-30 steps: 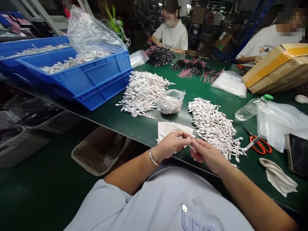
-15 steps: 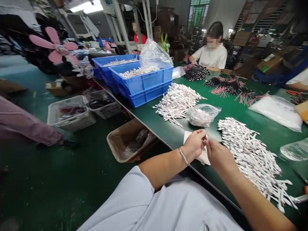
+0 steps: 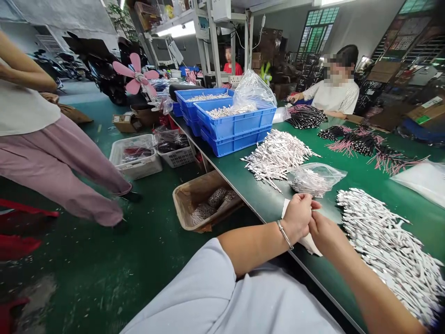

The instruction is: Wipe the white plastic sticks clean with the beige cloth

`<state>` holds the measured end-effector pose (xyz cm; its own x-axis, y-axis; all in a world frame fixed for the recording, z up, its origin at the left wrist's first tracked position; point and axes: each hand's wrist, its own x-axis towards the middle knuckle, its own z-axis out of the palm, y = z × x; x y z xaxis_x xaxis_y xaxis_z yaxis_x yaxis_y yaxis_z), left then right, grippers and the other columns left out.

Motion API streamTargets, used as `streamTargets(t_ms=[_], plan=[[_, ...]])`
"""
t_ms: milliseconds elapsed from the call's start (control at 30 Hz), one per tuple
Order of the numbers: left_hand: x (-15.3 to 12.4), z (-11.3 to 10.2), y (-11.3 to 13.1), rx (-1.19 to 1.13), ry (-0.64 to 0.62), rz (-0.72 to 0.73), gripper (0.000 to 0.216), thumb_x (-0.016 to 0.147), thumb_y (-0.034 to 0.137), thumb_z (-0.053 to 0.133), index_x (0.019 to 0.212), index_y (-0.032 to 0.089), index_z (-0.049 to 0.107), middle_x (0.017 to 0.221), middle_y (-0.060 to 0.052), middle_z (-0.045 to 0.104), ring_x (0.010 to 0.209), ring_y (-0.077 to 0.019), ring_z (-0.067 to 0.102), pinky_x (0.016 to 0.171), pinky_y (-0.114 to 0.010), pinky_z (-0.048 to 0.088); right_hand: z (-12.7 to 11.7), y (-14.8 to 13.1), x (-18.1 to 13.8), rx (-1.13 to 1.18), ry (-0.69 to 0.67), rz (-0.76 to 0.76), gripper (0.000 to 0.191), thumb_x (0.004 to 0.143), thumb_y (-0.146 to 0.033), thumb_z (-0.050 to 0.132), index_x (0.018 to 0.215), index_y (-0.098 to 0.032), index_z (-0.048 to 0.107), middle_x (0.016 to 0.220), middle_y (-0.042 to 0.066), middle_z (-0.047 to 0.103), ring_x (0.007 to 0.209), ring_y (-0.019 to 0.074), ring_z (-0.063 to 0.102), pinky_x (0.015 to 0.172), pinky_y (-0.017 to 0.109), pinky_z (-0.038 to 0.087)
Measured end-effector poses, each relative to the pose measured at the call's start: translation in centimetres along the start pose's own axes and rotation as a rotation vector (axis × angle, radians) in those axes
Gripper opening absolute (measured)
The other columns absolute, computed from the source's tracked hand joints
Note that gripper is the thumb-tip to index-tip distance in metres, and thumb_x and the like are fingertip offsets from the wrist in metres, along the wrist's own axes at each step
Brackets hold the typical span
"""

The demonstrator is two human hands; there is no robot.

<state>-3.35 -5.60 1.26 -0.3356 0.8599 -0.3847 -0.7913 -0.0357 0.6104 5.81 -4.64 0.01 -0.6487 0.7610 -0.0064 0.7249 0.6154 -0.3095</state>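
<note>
My left hand (image 3: 299, 214), with a bracelet at the wrist, is closed in a pinch above the table's near edge. Against it, fingertips meeting, my right hand (image 3: 321, 228) is closed too. Whatever sits between the fingers is hidden by them. Under both hands lies a white cloth or paper (image 3: 310, 245). Just beyond them rests a clear plastic bag (image 3: 314, 180) of small white pieces with thin leads. To the right spreads a large pile of white wired pieces (image 3: 385, 246), and a second white pile (image 3: 280, 155) lies farther back.
Blue bins (image 3: 239, 125) stand stacked at the table's left edge. Below is a brown tub (image 3: 181, 211) with bundles. Black and pink wires (image 3: 368, 144) lie across the green table (image 3: 333, 162). A person (image 3: 333, 93) sits opposite; another person (image 3: 59, 153) stands at left.
My view has swung left, so the scene sits farther right and the standing person shows more fully. My hands remain together, their fingers now drawn closer and covering what was between them.
</note>
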Motion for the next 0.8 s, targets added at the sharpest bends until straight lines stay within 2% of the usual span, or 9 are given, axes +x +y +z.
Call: streamTargets(t_ms=[100,200,300,367,400,533,633,733,800], plan=[[-0.3,-0.6,-0.1,0.155,-0.088,0.096,0.009,0.09,0.024,0.045,0.09,0.016,0.049,0.068,-0.003,0.06,0.067,-0.0113,0.058,0.071,-0.025,0.045,-0.4,-0.1,0.1,0.065,-0.014,0.111,0.024,0.095,-0.025,0.032,0.077,-0.018,0.047,0.073,0.005,0.058,0.07,0.0224,0.056,0.056,0.026,0.033],[-0.9,-2.1,0.9,0.602,-0.279,0.385,0.023,0.089,0.024,0.043,0.11,0.017,0.051,0.102,-0.01,0.063,0.093,-0.0174,0.06,0.083,-0.032,0.045,-1.0,0.6,-0.3,0.06,-0.038,0.139,0.027,0.094,-0.029,0.037,0.072,-0.018,0.047,0.07,0.004,0.057,0.068,0.0213,0.054,0.056,0.025,0.031],[-1.2,-3.7,2.7,1.343,-0.745,0.795,0.034,0.087,0.018,0.044,0.12,0.022,0.052,0.131,-0.011,0.052,0.121,-0.023,0.046,0.101,-0.041,0.031,-1.8,1.9,-1.1,0.111,-0.105,0.127,0.027,0.093,-0.028,0.038,0.07,-0.017,0.05,0.068,0.005,0.057,0.067,0.0205,0.053,0.056,0.025,0.031],[-1.3,-4.2,3.7,1.692,-1.02,0.918,0.04,0.086,0.014,0.044,0.126,0.019,0.047,0.132,-0.013,0.051,0.122,-0.0242,0.045,0.102,-0.044,0.028,-2.2,2.6,-1.7,0.236,-0.198,0.115,0.025,0.091,-0.026,0.038,0.071,-0.017,0.051,0.064,0.004,0.055,0.062,0.0184,0.052,0.054,0.024,0.032],[-1.2,-4.2,4.1,1.819,-1.087,0.968,0.04,0.086,0.013,0.044,0.126,0.017,0.046,0.127,-0.014,0.055,0.118,-0.024,0.049,0.102,-0.044,0.028,-2.4,2.7,-1.9,0.322,-0.258,0.12,0.024,0.09,-0.026,0.038,0.072,-0.017,0.051,0.061,0.002,0.053,0.058,0.0171,0.051,0.052,0.024,0.033],[-1.6,-3.2,4.6,2.114,-1.14,1.104,0.021,0.087,0.015,0.045,0.103,0.012,0.058,0.092,-0.011,0.065,0.089,-0.0217,0.058,0.092,-0.039,0.033,-3.0,2.4,-2.7,0.605,-0.364,0.176,0.023,0.088,-0.029,0.038,0.075,-0.016,0.052,0.058,-0.001,0.051,0.05,0.0135,0.047,0.046,0.021,0.032],[-2.1,-2.5,5.3,2.174,-1.214,1.065,0.016,0.086,0.016,0.047,0.091,0.013,0.062,0.086,-0.01,0.065,0.081,-0.0213,0.056,0.074,-0.033,0.036,-2.9,1.8,-3.1,0.749,-0.336,0.147,0.029,0.087,-0.04,0.04,0.078,-0.016,0.054,0.059,0.0,0.053,0.051,0.0135,0.049,0.046,0.02,0.032],[-1.4,-2.1,7.1,2.183,-1.221,1.022,0.012,0.082,0.014,0.052,0.082,0.015,0.063,0.079,-0.008,0.064,0.074,-0.0195,0.055,0.066,-0.031,0.034,-2.3,1.5,-4.1,0.819,-0.222,0.093,0.04,0.088,-0.052,0.041,0.084,-0.015,0.057,0.066,0.002,0.057,0.054,0.0147,0.052,0.051,0.022,0.038],[0.2,-1.4,8.9,2.21,-1.126,1.017,0.016,0.081,0.009,0.049,0.078,0.013,0.064,0.074,-0.009,0.063,0.069,-0.019,0.054,0.064,-0.031,0.034,-1.6,1.4,-5.3,0.822,-0.094,0.078,0.046,0.09,-0.054,0.042,0.1,-0.013,0.06,0.074,0.004,0.06,0.06,0.016,0.055,0.057,0.025,0.043]])
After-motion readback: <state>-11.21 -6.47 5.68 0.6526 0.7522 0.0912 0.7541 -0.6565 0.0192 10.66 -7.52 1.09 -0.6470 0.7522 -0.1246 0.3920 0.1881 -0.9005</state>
